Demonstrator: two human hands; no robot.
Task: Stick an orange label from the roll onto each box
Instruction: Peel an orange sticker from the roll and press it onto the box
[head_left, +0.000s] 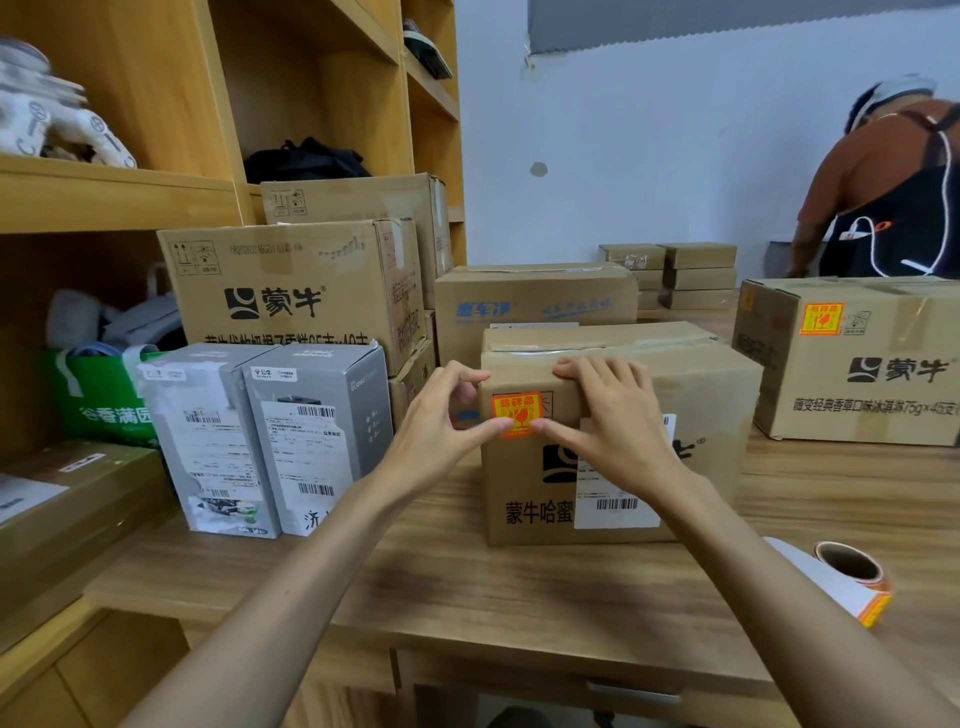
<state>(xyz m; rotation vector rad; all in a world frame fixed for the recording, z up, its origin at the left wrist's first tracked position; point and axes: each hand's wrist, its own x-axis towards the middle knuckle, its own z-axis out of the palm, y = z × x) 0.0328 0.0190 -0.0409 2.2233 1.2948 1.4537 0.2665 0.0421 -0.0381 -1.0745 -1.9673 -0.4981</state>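
Orange label (517, 413) | square, red print, on box (719, 410) front | left hand (441, 415), right hand (615, 415) loose-fingered, thumbs pressing

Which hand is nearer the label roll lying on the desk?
Right. The right hand presses the orange label, up-left of the label roll; the left hand presses it from farther left.

The scene is viewed from a single wide-angle camera worn on the head, directed forward and slightly downward across the wooden desk (467, 582), so that the cardboard box (706, 400) is framed close at centre and the shelving (156, 197) is caught at the left edge.
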